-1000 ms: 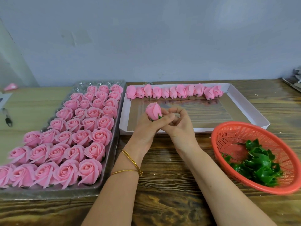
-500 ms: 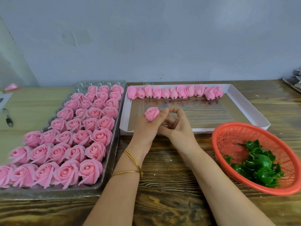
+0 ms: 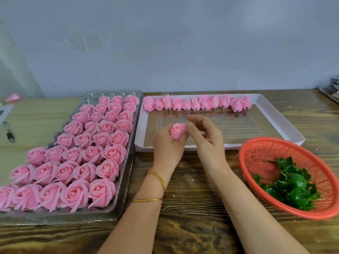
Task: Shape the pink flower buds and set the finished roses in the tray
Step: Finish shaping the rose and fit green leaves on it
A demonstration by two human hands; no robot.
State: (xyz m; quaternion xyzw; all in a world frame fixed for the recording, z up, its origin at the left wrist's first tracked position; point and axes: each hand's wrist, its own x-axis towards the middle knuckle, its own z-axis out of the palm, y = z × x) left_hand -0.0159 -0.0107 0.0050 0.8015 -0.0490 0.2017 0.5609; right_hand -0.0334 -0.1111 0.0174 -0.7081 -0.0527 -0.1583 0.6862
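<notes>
head view: the left hand is raised over the near edge of a white box, its fingers curled round the base of a pink bud, which stands upright in the grip with its rolled petals facing the camera. the right hand is just beside it, fingers bent and apart, thumb tip and forefinger close against the bud's right side; whether they pinch a petal or only touch it cannot be told. two thin gold bangles sit on the left wrist. along the box's far wall lies a row of closed buds, side by side with their short stems pointing toward the person. left of the box, touching it, is a clear plastic tray filled with opened roses in rows; a few cups at its far end are bare. to the right, near the box's near corner, a red basket holds a heap of green leaves. everything rests on a wooden table. a pen lies at the far left, well apart from the tray, and a grey wall rises behind.
</notes>
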